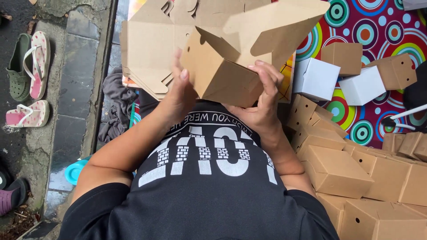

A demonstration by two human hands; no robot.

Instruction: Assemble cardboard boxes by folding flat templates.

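Note:
A half-folded brown cardboard box (231,66) is held up in front of my chest, its flaps open toward the far side. My left hand (180,91) presses flat against the box's left wall, fingers pointing up. My right hand (262,100) wraps around the box's lower right corner, fingers curled over its side. Just behind the box lies a stack of flat, unfolded cardboard blanks (149,49).
Several folded brown boxes (338,171) are piled at my right. Two white boxes (316,78) and more brown ones (396,71) lie on a colourful circle-patterned mat (378,26). Sandals (33,64) sit on the pavement at left, and grey cloth (116,104) lies beside me.

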